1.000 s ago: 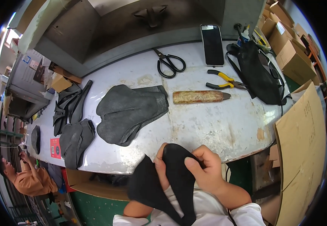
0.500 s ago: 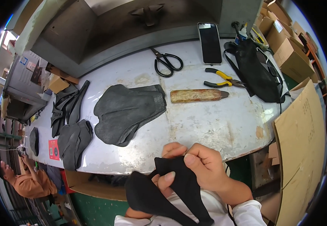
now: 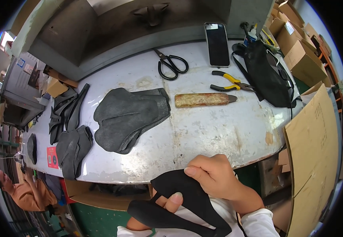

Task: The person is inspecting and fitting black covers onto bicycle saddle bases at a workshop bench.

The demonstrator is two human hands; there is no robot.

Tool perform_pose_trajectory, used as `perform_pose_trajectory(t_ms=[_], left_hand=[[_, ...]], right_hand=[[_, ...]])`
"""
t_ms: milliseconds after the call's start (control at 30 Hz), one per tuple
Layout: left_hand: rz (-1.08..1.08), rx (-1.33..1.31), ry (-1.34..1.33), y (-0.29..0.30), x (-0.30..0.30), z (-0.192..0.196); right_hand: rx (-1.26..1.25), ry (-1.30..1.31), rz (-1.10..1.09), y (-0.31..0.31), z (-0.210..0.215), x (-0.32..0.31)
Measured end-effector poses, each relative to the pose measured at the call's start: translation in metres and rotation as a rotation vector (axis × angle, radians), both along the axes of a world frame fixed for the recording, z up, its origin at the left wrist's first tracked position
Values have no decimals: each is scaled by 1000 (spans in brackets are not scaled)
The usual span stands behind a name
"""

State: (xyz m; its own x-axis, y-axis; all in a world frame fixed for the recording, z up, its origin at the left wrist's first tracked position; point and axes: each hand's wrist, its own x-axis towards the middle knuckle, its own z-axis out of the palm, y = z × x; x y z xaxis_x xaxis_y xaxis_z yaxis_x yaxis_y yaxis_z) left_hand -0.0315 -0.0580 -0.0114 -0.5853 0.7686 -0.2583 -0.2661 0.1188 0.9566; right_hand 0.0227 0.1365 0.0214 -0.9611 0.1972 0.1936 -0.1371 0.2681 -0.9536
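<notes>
Both my hands hold a black saddle-shaped cover piece (image 3: 179, 201) close to my body, below the table's near edge. My right hand (image 3: 215, 175) grips its upper rim from the right, fingers curled over it. My left hand (image 3: 167, 203) is mostly hidden under the piece, with only the thumb showing on top. On the white table (image 3: 203, 134) lies a stack of grey saddle-shaped pieces (image 3: 130, 116), a hand's length beyond my hands.
Black scissors (image 3: 171, 65), a phone (image 3: 217, 38), yellow-handled pliers (image 3: 230, 83), a brownish wooden-handled tool (image 3: 203, 100) and a black bag (image 3: 268, 73) lie on the table. More dark pieces (image 3: 70, 130) sit at the left end. Cardboard (image 3: 313, 150) stands right. Another person (image 3: 21, 193) sits lower left.
My hands have turned the black piece and brought it lower and flatter; my right hand has shifted up onto its top edge. Things on the table have not moved.
</notes>
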Motion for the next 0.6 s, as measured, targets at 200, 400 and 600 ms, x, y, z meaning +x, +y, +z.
perform_pose_trajectory(t_ms=[200, 400, 600], left_hand=[[1, 124, 27, 1, 1, -3], [114, 178, 0, 11, -15, 28], [192, 157, 27, 16, -10, 16]], right_hand=[[-741, -199, 53, -13, -3, 1], [-976, -472, 187, -8, -4, 31], [-675, -405, 396, 10, -12, 50]])
